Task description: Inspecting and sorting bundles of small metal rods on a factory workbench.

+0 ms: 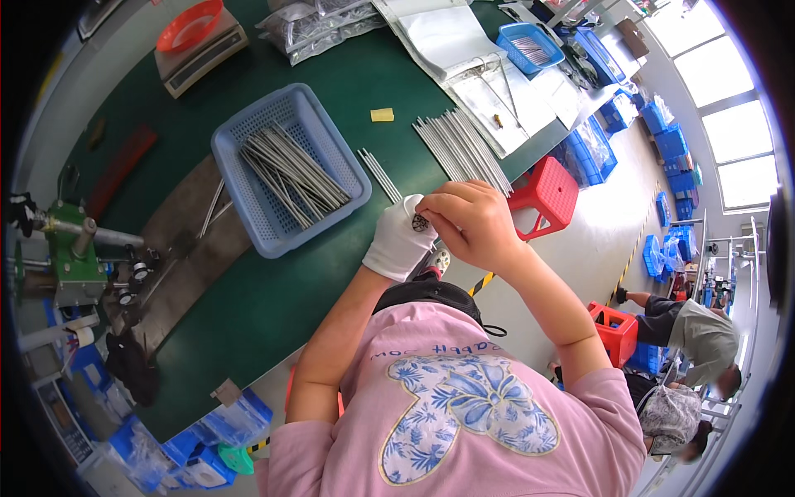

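Note:
My left hand point(396, 240), in a white glove, is closed around a bundle of thin metal rods point(421, 223), seen end-on. My bare right hand point(474, 222) meets it at the bundle's end, thumb and fingers pinched together; whatever lies between them is hidden. Just beyond the glove, a few loose rods point(379, 174) lie side by side on the green table point(331, 286). A wider row of rods point(460, 149) is spread further right. To the left, a blue perforated basket point(236, 195) holds a heap of similar rods point(294, 174).
A scale with a red dish point(192, 29) stands far left, and a green metal fixture point(79, 248) at the left edge. An open binder point(455, 50) and a smaller blue basket point(507, 35) lie far right. A red stool point(551, 195) is beside the table; two people are at right.

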`<state>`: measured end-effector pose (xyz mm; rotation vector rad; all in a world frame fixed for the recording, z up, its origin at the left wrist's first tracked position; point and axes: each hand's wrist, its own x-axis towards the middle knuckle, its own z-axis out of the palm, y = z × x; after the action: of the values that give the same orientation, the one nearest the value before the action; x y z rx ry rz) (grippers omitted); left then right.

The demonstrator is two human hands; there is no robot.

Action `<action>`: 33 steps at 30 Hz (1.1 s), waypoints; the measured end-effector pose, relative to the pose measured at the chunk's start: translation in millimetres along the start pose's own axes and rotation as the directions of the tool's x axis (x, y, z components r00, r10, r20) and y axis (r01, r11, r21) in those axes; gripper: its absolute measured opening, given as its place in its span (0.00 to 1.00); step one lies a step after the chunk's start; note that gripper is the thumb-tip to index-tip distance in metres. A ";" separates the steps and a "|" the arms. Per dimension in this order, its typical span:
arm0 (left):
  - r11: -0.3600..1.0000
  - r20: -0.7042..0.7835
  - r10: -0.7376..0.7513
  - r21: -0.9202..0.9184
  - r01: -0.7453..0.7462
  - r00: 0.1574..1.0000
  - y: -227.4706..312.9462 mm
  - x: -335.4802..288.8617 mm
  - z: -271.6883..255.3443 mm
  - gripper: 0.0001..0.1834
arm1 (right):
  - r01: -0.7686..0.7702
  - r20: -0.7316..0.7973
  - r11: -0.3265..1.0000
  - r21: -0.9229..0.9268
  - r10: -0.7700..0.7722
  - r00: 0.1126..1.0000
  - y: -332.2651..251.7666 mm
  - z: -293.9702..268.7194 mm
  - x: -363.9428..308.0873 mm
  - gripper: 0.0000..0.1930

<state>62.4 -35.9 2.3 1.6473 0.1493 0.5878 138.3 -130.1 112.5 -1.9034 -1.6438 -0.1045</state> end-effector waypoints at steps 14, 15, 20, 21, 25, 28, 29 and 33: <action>1.000 0.007 -0.002 -0.008 0.002 1.000 0.1 -0.3 1.3 0.06 | -0.027 -0.066 0.995 0.091 0.034 0.997 -3.8 -0.2 -3.1 0.04; 1.000 0.006 -0.002 -0.009 0.002 1.000 0.1 -0.2 1.4 0.06 | -0.031 -0.056 0.996 0.078 0.036 0.998 -4.3 -0.8 -3.6 0.04; 0.999 0.041 0.023 -0.048 -0.021 0.999 -4.1 -0.2 -0.4 0.06 | 0.036 -0.009 0.999 0.002 -0.036 0.999 -6.3 -2.3 -1.8 0.06; 0.999 0.042 0.025 -0.048 -0.023 0.999 -3.9 -0.3 -0.7 0.06 | 0.018 0.006 1.000 -0.001 -0.018 1.000 -5.7 -2.4 -2.7 0.06; 1.000 0.026 0.018 0.010 -0.018 0.999 -2.8 -0.7 0.0 0.06 | 0.042 -0.021 0.998 -0.055 -0.043 0.999 -9.3 -5.4 1.9 0.04; 1.000 0.018 -0.019 0.017 0.019 1.000 3.9 0.3 -1.3 0.06 | -0.017 -0.104 0.998 -0.052 0.012 0.994 -11.5 -8.4 -2.2 0.03; 0.998 0.031 -0.051 0.031 0.050 0.998 6.9 0.5 -2.0 0.07 | -0.018 -0.105 0.998 -0.053 0.013 0.994 -10.6 -8.4 -3.5 0.03; 0.997 0.033 -0.069 0.033 0.068 0.997 9.8 0.3 -2.7 0.07 | -0.043 -0.078 0.999 -0.002 0.043 0.996 -4.6 -3.3 -9.7 0.03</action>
<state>59.1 -35.1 11.9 1.6759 0.1900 0.5074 132.9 -139.9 112.7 -1.9125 -1.5512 -0.1620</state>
